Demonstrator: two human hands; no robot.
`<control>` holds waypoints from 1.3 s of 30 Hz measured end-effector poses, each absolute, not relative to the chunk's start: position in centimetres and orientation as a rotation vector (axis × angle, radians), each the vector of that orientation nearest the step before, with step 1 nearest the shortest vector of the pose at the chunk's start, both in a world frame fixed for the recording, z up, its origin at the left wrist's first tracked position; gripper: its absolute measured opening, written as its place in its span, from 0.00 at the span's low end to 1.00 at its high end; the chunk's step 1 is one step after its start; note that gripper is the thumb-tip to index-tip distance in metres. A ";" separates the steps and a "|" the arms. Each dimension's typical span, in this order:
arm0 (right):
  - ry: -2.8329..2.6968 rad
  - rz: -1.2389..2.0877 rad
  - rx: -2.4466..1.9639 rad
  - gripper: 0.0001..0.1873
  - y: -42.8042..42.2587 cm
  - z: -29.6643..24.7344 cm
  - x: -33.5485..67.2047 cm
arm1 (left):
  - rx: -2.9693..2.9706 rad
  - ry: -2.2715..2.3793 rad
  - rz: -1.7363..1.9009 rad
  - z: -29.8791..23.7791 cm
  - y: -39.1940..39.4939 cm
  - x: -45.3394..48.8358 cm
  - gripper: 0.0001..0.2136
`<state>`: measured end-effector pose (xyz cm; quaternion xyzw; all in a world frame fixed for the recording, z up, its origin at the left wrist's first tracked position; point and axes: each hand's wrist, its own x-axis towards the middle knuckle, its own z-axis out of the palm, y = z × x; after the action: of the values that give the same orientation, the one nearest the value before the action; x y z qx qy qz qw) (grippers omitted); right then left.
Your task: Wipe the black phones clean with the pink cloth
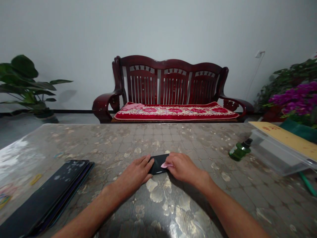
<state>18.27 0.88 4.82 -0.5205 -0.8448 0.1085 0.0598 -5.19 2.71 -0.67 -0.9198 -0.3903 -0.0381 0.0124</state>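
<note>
A dark, glossy smartphone (158, 161) lies face-up on the patterned table cover (148, 135), between my two hands. My left hand (138, 169) grips its left end, fingers over the top edge and thumb along the near side. Pinched in the closed fingers of my right hand (182, 166) is a small pink cloth (165, 165), which touches the right part of the screen. My right hand covers the phone's right end.
At the left lies a stack of black folders (54, 190), with a yellow band (36, 179) beyond it. A green spray bottle (239, 150) stands to the right, beside a clear plastic box (269, 153). Behind the table is a wooden bench (173, 82).
</note>
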 end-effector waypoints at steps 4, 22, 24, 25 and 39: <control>-2.519 0.209 -1.630 0.13 1.3 4.4 18.4 | -2.941 -1.274 -0.141 0.2 2.8 -5.6 0.23; -2.337 -0.042 -1.858 0.13 2.4 3.3 18.6 | -2.987 -1.416 -0.114 1.6 2.2 -5.2 0.24; -2.333 -0.040 -1.858 0.13 2.5 3.2 18.2 | -2.976 -1.411 -0.104 1.4 2.3 -5.1 0.25; -2.344 -0.025 -1.830 0.13 2.5 3.1 17.8 | -2.970 -1.409 -0.107 1.3 2.3 -5.0 0.24; -2.324 -0.068 -1.862 0.13 2.5 2.8 17.9 | -2.978 -1.302 -0.262 -0.3 2.6 -5.5 0.24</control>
<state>17.93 2.52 2.84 -0.6231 -0.7776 -0.0229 0.0814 -5.51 2.59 -0.29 -0.9117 -0.3985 -0.0802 -0.0596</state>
